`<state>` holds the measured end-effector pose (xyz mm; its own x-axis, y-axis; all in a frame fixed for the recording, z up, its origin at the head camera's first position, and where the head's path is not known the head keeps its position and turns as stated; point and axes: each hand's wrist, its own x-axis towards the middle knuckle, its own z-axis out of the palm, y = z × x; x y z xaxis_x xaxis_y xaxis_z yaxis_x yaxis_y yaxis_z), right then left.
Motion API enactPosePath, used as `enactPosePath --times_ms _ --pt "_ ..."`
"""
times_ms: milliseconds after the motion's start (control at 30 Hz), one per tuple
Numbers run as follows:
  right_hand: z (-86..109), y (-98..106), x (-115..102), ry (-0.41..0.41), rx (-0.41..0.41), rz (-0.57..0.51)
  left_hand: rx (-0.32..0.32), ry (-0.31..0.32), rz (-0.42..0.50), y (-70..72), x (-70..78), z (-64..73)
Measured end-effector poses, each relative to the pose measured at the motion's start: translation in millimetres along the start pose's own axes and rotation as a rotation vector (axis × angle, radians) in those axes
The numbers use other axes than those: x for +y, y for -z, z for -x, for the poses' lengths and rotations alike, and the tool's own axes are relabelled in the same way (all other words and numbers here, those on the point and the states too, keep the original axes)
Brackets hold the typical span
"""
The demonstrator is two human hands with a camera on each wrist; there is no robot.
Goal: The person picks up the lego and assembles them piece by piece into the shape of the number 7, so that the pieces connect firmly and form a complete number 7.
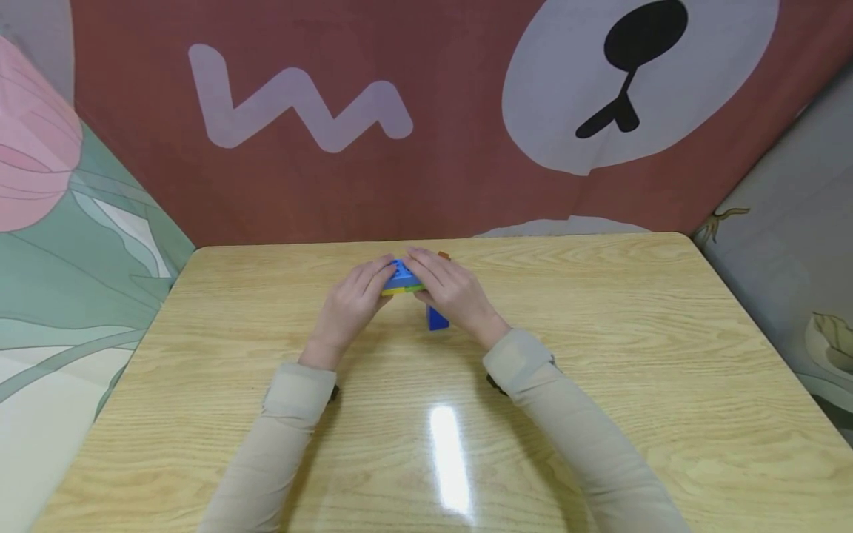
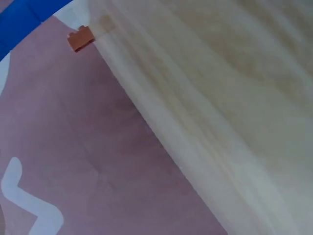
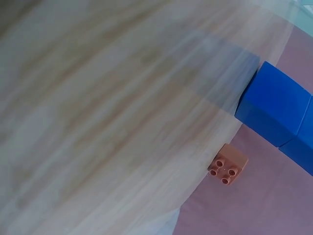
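Between both hands is a flat piece of toy building bricks (image 1: 402, 280), blue and studded on top with yellow and green along its lower edge. My left hand (image 1: 349, 302) grips its left end, fingers over the top. At the right end, my right hand (image 1: 458, 294) holds it in the same way. Under the right hand stands a column of blue bricks (image 1: 437, 318), its upper part hidden; the right wrist view shows its blue base (image 3: 274, 103) on the table. Whether the held piece touches the column, I cannot tell. Neither wrist view shows a hand.
A small orange-brown studded brick (image 3: 228, 165) sits near the table's far edge, mostly hidden behind the right hand in the head view. The wooden table (image 1: 600, 355) meets a reddish patterned cloth backdrop (image 1: 453, 178) at the back.
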<state>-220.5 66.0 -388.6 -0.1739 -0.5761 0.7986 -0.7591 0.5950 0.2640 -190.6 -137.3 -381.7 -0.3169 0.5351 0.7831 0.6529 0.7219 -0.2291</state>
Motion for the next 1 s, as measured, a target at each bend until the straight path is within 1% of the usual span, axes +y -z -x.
enactPosePath --times_ms 100,200,500,800,933,1000 --pt "0.1 -0.2 -0.4 -0.004 0.011 0.002 -0.013 0.021 -0.005 0.5 2.2 -2.6" --pt "0.6 -0.6 -0.5 -0.002 0.026 0.007 -0.009 0.033 0.004 0.8 3.8 -4.6" --pt "0.2 0.2 -0.6 0.016 0.067 0.006 0.028 0.018 0.004 1.8 5.7 -8.2" --pt "-0.1 1.4 -1.1 0.021 0.071 0.006 0.068 0.003 -0.009 -1.6 3.0 -5.8" --pt "-0.5 0.4 -0.7 0.018 0.057 -0.002 0.058 0.011 0.007 -2.0 1.7 -4.9" --pt "-0.7 0.8 -0.4 0.009 0.028 -0.021 0.046 0.014 0.011 -2.0 0.9 -4.3"
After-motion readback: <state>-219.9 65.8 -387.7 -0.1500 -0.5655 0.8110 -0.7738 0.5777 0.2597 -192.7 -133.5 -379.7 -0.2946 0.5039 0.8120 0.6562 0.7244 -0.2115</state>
